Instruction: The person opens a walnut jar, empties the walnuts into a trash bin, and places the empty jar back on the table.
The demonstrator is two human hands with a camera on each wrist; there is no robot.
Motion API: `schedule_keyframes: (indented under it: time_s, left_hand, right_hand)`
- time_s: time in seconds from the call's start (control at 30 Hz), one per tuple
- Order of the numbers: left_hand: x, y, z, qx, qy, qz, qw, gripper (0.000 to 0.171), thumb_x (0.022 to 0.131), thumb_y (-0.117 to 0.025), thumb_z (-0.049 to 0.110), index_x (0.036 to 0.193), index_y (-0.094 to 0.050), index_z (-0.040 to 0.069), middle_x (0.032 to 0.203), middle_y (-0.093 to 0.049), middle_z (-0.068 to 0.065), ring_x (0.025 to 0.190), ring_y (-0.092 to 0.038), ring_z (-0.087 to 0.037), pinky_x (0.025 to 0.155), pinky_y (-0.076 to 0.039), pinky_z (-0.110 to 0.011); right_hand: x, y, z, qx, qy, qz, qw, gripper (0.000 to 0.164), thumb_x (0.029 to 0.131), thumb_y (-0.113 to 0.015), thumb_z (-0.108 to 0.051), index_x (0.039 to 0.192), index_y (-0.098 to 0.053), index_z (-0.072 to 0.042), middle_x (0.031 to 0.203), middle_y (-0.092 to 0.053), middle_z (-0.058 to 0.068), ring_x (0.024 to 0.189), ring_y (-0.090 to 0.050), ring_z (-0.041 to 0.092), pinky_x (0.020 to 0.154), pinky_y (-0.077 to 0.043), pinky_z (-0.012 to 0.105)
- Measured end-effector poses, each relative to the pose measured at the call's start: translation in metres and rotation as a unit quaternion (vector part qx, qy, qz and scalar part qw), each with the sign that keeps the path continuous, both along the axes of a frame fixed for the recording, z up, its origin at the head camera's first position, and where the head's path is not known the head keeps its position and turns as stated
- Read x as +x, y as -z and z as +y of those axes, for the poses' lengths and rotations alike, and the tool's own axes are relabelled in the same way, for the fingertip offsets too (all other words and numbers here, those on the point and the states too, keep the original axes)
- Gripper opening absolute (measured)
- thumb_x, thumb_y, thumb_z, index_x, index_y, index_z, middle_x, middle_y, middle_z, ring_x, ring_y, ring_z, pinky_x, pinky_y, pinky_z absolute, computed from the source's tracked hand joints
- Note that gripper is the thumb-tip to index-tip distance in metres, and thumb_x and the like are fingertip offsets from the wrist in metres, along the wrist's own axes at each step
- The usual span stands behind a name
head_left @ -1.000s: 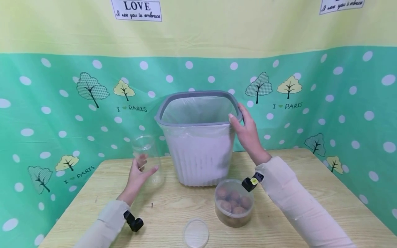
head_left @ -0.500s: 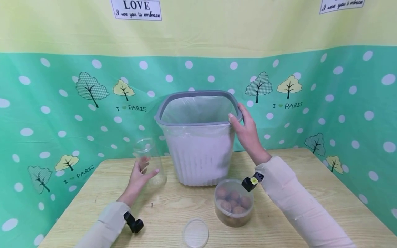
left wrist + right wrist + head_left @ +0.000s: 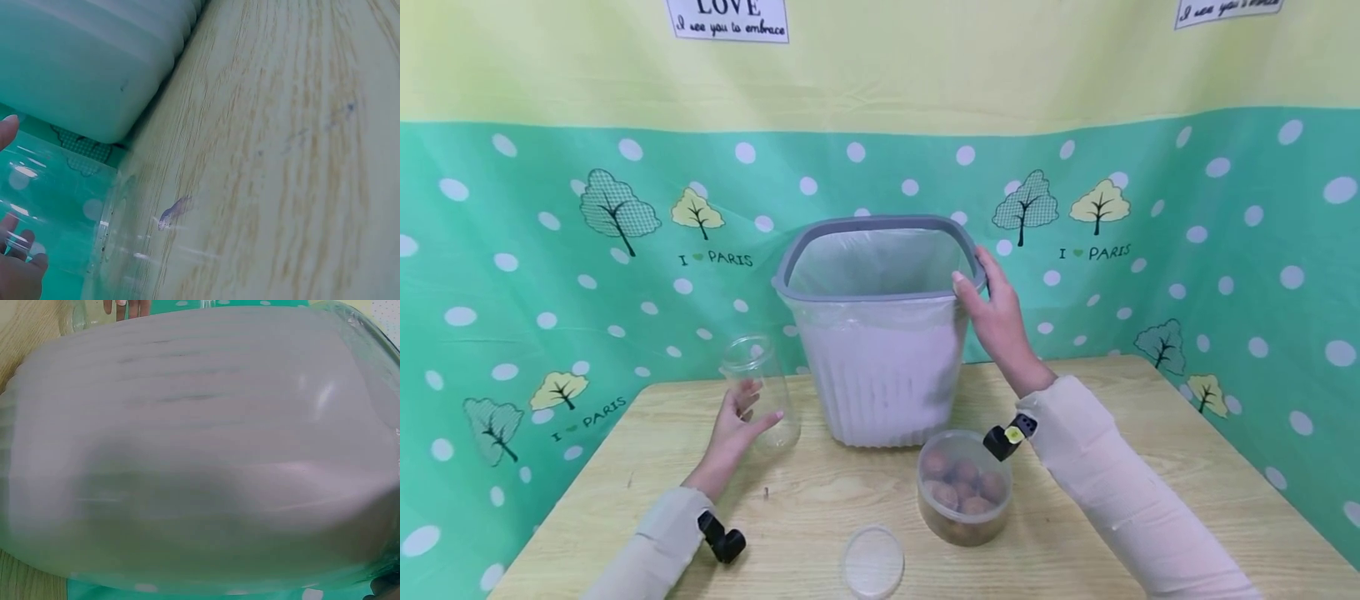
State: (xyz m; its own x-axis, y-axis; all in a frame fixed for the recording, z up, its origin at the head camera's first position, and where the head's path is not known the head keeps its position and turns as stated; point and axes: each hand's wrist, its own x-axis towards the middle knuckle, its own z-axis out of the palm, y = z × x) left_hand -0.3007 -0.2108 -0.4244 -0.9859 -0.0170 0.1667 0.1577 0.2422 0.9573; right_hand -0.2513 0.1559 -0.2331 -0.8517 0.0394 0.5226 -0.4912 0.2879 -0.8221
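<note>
In the head view a tall clear jar [image 3: 775, 392] with an open top is at the left of the table. My left hand [image 3: 737, 429] holds its side, with the fingers behind it and the thumb across the near side. The left wrist view shows the see-through jar [image 3: 62, 194] low over the wood, between the thumb and fingertips [image 3: 19, 250]. A pale trash bin [image 3: 887, 367] with a grey rim and a clear liner stands upright in the middle. At its right corner my right hand [image 3: 996, 312] grips the rim, thumb on the near side.
A round translucent tub [image 3: 966, 525] with several brown balls inside stands in front of the bin, near my right forearm. A flat round clear lid [image 3: 874, 562] lies at the table's front. Patterned green cloth [image 3: 865, 179] hangs close behind the table [image 3: 805, 533].
The jar has shifted slightly to the right and down in my left hand's hold, then settled. My right hand stays on the bin rim. The head view has tilted down a little.
</note>
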Motion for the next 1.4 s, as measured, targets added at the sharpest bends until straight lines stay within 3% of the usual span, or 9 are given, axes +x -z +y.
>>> schedule_keyframes:
  time_s: [0.7,1.0,1.23,1.4]
  left_hand:
    - [-0.004,0.007,-0.004,0.004,0.014,-0.012,0.9998,0.087,0.082,-0.073,0.014,0.148,-0.016,0.006,0.152,-0.026,-0.015,0.140,-0.020,-0.032,0.116,-0.012,-0.045]
    - [0.000,0.004,-0.002,-0.019,0.006,-0.003,0.9998,0.088,0.081,-0.074,0.016,0.148,-0.018,0.007,0.151,-0.028,-0.013,0.139,-0.023,-0.033,0.115,-0.014,-0.048]
    - [0.001,0.003,-0.005,-0.024,0.013,-0.004,0.9996,0.089,0.081,-0.074,0.018,0.148,-0.016,0.006,0.152,-0.027,-0.013,0.140,-0.021,-0.033,0.115,-0.012,-0.048]
    - [0.002,0.000,-0.006,-0.030,0.008,0.000,0.9995,0.090,0.080,-0.075,0.018,0.148,-0.018,0.006,0.152,-0.027,-0.013,0.140,-0.021,-0.033,0.115,-0.013,-0.048]
  right_hand:
    - [0.000,0.001,0.000,-0.003,0.003,-0.005,1.000,0.062,0.096,-0.047,-0.024,0.147,-0.023,0.001,0.152,-0.024,0.019,0.141,-0.020,0.029,0.113,-0.020,0.049]
    - [-0.004,0.003,0.001,-0.005,-0.002,-0.003,1.000,0.063,0.096,-0.048,-0.027,0.148,-0.023,-0.001,0.153,-0.024,0.016,0.141,-0.019,0.027,0.114,-0.020,0.048]
    - [-0.031,0.024,0.012,-0.003,0.004,0.006,1.000,0.064,0.095,-0.050,-0.032,0.150,-0.024,-0.010,0.154,-0.024,0.008,0.141,-0.020,0.021,0.114,-0.020,0.045]
    - [-0.031,0.023,0.011,-0.002,0.006,0.013,1.000,0.065,0.095,-0.050,-0.035,0.149,-0.025,-0.010,0.154,-0.025,0.007,0.141,-0.021,0.020,0.114,-0.021,0.044]
